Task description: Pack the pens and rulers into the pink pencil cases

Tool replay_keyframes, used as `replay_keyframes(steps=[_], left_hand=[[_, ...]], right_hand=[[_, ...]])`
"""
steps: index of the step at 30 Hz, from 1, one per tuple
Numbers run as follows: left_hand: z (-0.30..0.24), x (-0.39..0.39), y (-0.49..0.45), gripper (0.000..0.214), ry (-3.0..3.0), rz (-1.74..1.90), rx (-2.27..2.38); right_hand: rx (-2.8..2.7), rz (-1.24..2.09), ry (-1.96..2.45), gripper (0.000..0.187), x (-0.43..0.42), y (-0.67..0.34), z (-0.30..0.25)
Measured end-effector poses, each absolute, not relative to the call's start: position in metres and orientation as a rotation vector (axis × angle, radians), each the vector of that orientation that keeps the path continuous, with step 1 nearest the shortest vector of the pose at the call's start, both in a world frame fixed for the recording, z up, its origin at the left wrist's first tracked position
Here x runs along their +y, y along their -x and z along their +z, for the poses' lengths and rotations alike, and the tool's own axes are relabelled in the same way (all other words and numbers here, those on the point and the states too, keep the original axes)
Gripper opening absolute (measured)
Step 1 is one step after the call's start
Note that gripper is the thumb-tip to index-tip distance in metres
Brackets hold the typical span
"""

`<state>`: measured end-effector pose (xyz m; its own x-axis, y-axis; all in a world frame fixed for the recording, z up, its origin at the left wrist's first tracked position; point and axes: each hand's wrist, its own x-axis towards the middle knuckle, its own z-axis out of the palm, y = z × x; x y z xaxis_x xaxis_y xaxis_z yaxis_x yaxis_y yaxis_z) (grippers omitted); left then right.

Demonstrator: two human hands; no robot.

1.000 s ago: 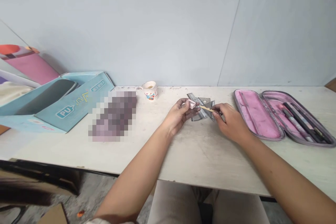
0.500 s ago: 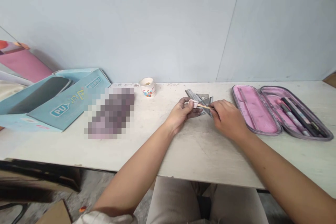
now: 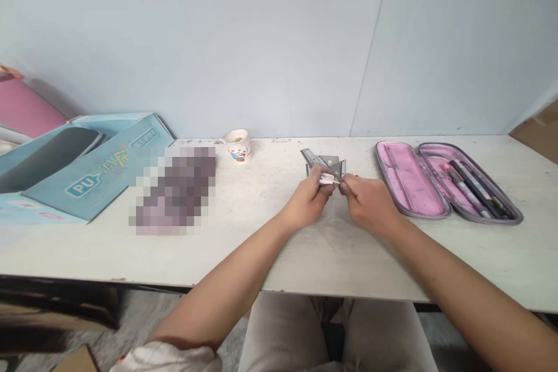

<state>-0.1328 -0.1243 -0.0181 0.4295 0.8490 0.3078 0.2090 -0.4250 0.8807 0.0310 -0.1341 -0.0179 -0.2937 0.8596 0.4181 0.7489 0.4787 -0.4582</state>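
Note:
My left hand (image 3: 306,199) is closed around a small pale pink pencil sharpener (image 3: 326,178), its blade side facing up. From the right, my right hand (image 3: 369,200) grips a pencil (image 3: 337,182); only a short yellowish length shows between the sharpener and my fingers. The pencil's end meets the sharpener's right side, though how deep it goes I cannot tell. Just behind my hands lie a clear ruler (image 3: 312,158) and a dark translucent drawing template (image 3: 333,160), both partly covered by my fingers.
An open pink pencil case (image 3: 413,186) with several pens (image 3: 477,189) lies to the right. A paper cup (image 3: 238,148) stands near the wall. Further left are a blurred-out purplish object (image 3: 176,192) and an open blue box (image 3: 93,180). The table's front edge runs above my lap.
My hands have come closer together, and much less of the pencil shows between them. The sharpener has turned in my left hand. The whole view has shifted slightly.

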Motion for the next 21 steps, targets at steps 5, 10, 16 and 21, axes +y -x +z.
replay_keyframes(steps=[5, 10, 16, 21], left_hand=[[-0.013, -0.125, 0.134, 0.012, -2.006, 0.935, 0.785], [-0.02, -0.12, 0.124, 0.011, -1.69, 0.963, 0.767], [-0.019, -0.125, 0.114, 0.018, -1.193, 0.99, 0.556], [-0.012, -0.133, 0.124, 0.011, -1.477, 0.94, 0.599]], right_hand=[[-1.734, 1.569, 1.232, 0.031, -0.124, -0.039, -0.013], [-1.93, 1.012, 1.351, 0.034, -0.128, -0.045, -0.01], [-2.355, -0.473, 1.266, 0.025, -0.143, -0.042, -0.006], [-2.229, 0.273, 1.381, 0.027, -0.144, -0.038, 0.001]])
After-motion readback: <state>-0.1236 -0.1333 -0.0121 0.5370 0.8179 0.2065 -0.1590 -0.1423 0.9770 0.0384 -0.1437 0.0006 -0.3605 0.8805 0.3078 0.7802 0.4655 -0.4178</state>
